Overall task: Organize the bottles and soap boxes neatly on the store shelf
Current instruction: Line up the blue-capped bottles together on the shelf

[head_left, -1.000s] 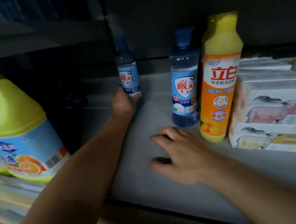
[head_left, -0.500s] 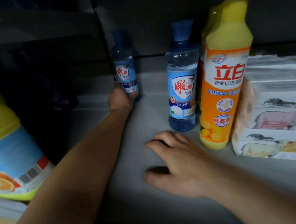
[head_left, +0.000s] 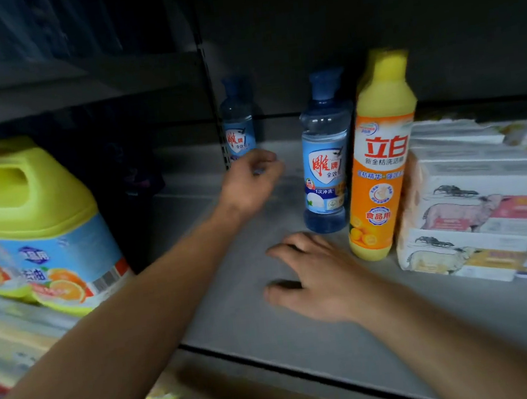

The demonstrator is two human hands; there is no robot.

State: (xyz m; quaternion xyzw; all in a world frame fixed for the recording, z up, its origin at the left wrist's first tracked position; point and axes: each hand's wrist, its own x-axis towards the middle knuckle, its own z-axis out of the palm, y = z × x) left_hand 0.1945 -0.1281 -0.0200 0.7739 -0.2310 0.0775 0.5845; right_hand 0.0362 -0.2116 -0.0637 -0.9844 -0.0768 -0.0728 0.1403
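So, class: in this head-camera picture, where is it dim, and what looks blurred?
Head view: the back of the shelf and the bay at upper left are dim; the left hand is motion-blurred in front of the rear blue bottle; the yellow jug and soap boxes smear toward the frame edges.

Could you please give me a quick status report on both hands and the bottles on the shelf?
Left hand open, blurred, in front of rear blue bottle. Right hand flat on shelf. Front blue bottle and orange bottle upright. Path clear.

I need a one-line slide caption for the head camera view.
Left hand near a small blue bottle at the shelf back; right hand rests flat.
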